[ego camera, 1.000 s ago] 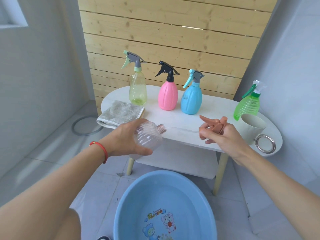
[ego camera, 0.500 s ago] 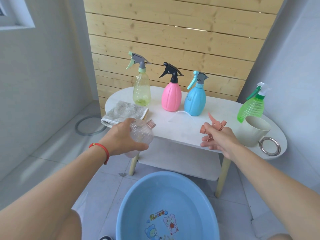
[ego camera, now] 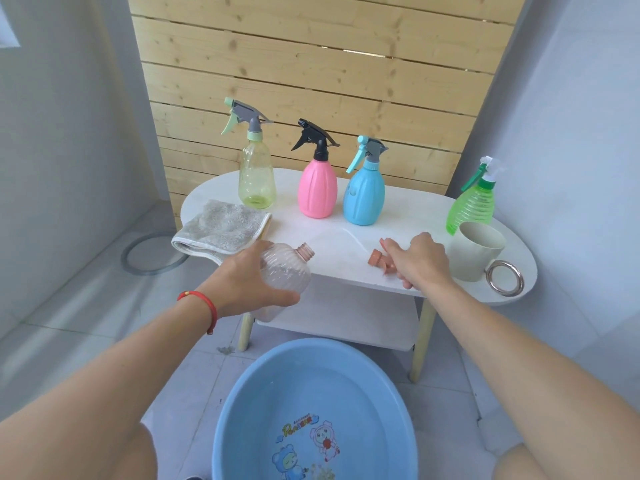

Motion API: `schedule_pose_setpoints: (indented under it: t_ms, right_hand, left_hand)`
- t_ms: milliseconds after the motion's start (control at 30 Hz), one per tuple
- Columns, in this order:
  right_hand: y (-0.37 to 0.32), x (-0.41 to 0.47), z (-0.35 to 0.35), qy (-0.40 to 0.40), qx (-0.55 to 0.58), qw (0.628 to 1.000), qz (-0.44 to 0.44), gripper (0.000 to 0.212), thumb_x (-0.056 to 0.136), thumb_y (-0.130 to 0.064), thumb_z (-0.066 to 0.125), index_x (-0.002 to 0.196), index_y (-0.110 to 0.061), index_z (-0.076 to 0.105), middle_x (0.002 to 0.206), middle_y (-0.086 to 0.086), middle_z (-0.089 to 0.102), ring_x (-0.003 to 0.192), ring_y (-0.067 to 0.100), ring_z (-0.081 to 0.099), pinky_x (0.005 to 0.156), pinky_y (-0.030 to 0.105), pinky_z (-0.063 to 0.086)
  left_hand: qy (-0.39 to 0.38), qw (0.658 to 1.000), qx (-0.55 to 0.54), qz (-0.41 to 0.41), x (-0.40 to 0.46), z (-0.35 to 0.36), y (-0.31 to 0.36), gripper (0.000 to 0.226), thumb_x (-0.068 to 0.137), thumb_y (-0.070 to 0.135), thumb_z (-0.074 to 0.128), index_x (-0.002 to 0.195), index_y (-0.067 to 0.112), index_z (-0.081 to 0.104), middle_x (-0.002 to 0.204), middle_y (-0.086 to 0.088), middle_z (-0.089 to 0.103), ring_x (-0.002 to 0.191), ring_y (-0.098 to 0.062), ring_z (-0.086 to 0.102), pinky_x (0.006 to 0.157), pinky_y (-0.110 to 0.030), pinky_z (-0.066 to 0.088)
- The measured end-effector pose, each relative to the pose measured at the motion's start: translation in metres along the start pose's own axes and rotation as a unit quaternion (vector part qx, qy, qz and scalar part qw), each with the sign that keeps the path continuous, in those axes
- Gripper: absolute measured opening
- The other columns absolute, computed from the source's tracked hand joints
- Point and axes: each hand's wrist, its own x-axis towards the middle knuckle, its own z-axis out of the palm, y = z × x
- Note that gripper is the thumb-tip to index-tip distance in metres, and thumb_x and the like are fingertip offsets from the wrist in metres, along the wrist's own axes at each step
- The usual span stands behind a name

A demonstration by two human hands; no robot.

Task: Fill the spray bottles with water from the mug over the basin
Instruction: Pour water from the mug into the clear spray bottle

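My left hand grips a clear ribbed bottle with its neck open, tilted up to the right, in front of the white table's near edge. My right hand rests on the table, its fingers still on the pink spray head, which lies on the tabletop with its thin tube trailing behind. The cream mug stands just right of that hand. A blue basin sits on the floor below, between my arms. Yellow-green, pink, blue and green spray bottles stand capped on the table.
A grey folded cloth lies at the white table's left end, and a metal ring lies near its right end. A lower shelf sits under the tabletop. A wooden slat wall stands behind, and a ring lies on the floor at left.
My right hand has carried the pink spray head away from the bottle and lowered it onto the tabletop. My left hand has kept the clear bottle, tilting its neck upward.
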Motion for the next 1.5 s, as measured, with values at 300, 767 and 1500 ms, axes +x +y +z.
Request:
schedule_pose_setpoints:
  t_ms: [300,767,1500]
  right_hand:
    - [0.073,-0.002,-0.079,0.270,-0.172,0.946,-0.043,0.037,0.101,-0.030,0.051,0.125,-0.001,0.053,0.124,0.023,0.052,0.117,0.045,0.053,0.071,0.046,0.042]
    - [0.146,-0.034,-0.133,-0.023,0.270,0.963,0.007,0.028,0.106,-0.028,0.053,0.085,-0.012,0.064,0.079,0.007,0.059,0.062,0.022,0.052,0.063,0.036,0.052]
    - [0.203,-0.174,0.151,-0.200,-0.394,0.886,-0.142,0.032,0.099,-0.012,0.043,0.115,-0.019,0.070,0.117,0.004,0.069,0.113,0.029,0.059,0.086,0.035,0.045]
  left_hand:
    - [-0.116,0.987,-0.111,0.024,-0.005,0.042,0.032,0.079,0.059,0.044,0.093,0.126,0.037,0.052,0.111,0.006,0.066,0.101,-0.012,0.065,0.086,-0.036,0.058]
    - [-0.166,0.985,-0.028,-0.029,-0.011,0.084,0.039,0.091,0.065,0.043,0.091,0.138,0.026,0.040,0.126,0.001,0.055,0.111,-0.021,0.057,0.090,-0.036,0.051]
    - [-0.064,0.931,-0.203,-0.297,-0.117,0.229,-0.099,0.092,0.070,0.030,0.087,0.146,0.029,0.035,0.124,0.001,0.053,0.104,-0.023,0.057,0.075,-0.028,0.048]
